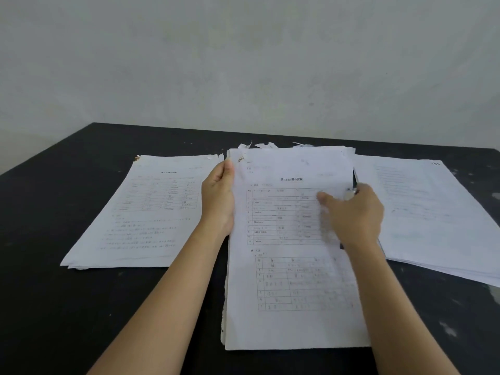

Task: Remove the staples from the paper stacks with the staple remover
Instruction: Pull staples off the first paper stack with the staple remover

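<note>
A middle paper stack [292, 288] with printed tables lies on the black table [81, 307]. A rusty staple mark [240, 159] sits at its top left corner. My left hand [218, 198] grips the stack's left edge near that corner. My right hand [354, 212] rests on the stack's right side, blurred, with a dark staple remover [354, 182] with a metal part held in its fingers. A left paper stack [146, 212] has a rusty staple [137, 158] at its top left corner. A right paper stack [433, 217] lies flat with a small dark mark at its top right.
Torn paper scraps [266, 145] lie just behind the middle stack. A pale wall [243, 63] rises behind the table's far edge. Bare black tabletop shows at the left and front.
</note>
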`<move>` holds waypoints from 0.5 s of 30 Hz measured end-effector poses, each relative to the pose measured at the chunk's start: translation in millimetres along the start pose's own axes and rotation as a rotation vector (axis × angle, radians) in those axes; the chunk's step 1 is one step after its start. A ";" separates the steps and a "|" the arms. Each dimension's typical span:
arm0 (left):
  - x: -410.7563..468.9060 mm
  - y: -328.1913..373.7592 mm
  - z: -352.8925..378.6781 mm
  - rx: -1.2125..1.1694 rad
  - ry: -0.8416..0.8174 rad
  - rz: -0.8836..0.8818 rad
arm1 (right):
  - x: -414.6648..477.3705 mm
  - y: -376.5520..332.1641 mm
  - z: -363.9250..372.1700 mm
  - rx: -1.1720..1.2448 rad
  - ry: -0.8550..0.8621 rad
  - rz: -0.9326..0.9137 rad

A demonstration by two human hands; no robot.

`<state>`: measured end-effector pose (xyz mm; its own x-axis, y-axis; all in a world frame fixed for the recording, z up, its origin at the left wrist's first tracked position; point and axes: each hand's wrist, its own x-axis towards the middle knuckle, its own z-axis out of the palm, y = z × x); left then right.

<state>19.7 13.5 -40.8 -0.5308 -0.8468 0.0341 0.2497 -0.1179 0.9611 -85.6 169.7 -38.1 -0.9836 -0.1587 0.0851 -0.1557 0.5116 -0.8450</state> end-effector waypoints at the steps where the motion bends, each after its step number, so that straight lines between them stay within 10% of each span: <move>1: 1.3 -0.2 -0.7 0.010 0.013 0.003 | 3.6 2.0 -7.6 0.038 -0.049 0.045; 7: 4.9 7.1 -9.2 -0.036 0.110 -0.035 | 6.1 11.3 -44.9 -0.015 -0.435 0.072; 15: -19.4 34.3 -36.0 0.267 -0.422 -0.378 | 7.2 -10.8 -44.0 0.143 -0.246 0.012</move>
<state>67.7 7.2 -18.4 -0.8304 -0.4881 -0.2689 -0.2000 -0.1894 0.9613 -95.0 200.2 -5.1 -0.9311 -0.3624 -0.0411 -0.1129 0.3934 -0.9124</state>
